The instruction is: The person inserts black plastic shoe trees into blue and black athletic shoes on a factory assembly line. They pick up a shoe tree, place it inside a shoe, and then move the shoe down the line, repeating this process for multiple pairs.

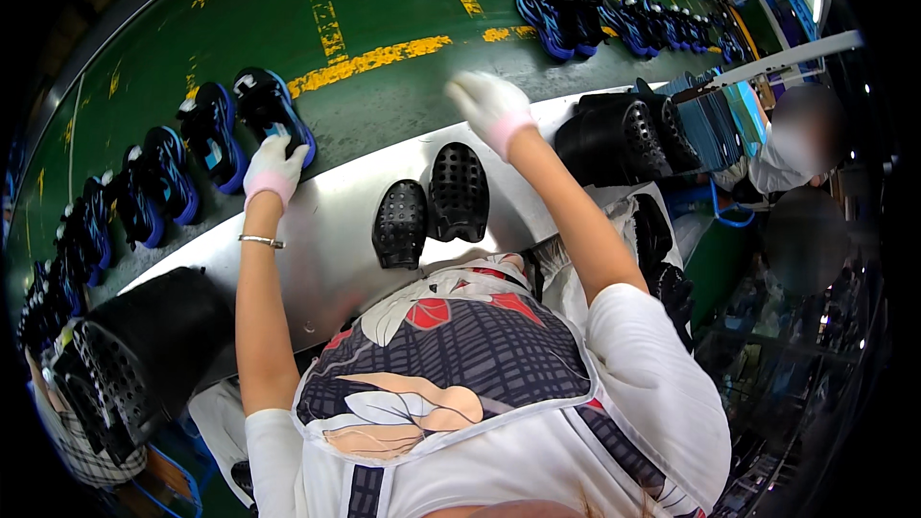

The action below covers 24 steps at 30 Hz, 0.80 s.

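Note:
My left hand (273,171), in a white glove with a pink cuff, has its fingers closed on the near end of a black and blue sports shoe (269,101). The shoe is on the green belt, just beyond the metal ledge. My right hand (491,113), gloved the same way, is raised over the ledge's far edge; its fingers are smeared by motion, and I see nothing in it. Between my forearms, two black perforated shoe-shaped plastic forms (400,221) lie side by side on the metal ledge (326,201), nearest to my right forearm.
More sports shoes (173,173) line the belt (393,0) at left, and another row (633,24) stands at far right. Stacked black perforated forms are at the ledge's left (158,345) and right (609,139). Beside the right stack are blue sheets (710,120). Other people sit at both sides.

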### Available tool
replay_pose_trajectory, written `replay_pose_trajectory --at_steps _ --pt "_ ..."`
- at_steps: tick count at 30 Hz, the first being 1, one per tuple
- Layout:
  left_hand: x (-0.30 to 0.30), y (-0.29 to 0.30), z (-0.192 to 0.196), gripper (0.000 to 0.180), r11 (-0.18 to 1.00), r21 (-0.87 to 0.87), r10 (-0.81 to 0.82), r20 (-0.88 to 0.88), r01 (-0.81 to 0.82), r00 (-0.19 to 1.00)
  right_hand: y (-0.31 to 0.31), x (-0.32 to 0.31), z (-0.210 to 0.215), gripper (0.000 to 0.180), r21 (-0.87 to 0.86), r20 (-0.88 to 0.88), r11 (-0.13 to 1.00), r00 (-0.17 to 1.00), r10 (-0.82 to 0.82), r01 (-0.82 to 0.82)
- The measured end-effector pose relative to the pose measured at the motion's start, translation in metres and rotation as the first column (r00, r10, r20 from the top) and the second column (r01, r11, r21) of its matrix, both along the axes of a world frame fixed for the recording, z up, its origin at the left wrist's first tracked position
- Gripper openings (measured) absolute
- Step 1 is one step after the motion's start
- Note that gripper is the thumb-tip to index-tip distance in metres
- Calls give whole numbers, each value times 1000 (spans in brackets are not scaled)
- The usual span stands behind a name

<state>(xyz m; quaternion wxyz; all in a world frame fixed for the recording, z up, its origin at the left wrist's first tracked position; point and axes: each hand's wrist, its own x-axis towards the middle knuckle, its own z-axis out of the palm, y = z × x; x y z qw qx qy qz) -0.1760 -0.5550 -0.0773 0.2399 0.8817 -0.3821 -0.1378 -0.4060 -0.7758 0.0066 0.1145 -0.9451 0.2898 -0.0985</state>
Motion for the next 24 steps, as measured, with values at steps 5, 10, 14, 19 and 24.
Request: replay_pose_trajectory --at_steps 5,10,14,19,24 --pt "16 2 -26 49 995 -91 44 -82 -52 996 -4 -98 -82 18 -5 201 970 951 -237 242" --pt "14 11 -40 47 992 -109 63 -81 -72 995 23 -109 -92 27 -224 226 959 966 -122 173" --pt "11 14 -36 42 996 -86 8 45 -4 999 17 -107 -84 29 -184 160 975 982 -97 127" --pt "6 14 -37 31 984 -177 -6 130 29 992 14 -105 -82 32 -127 117 980 983 -139 154" --pt "2 5 -19 25 990 -141 -30 10 31 1000 10 -106 -88 32 -148 125 969 975 -181 199"
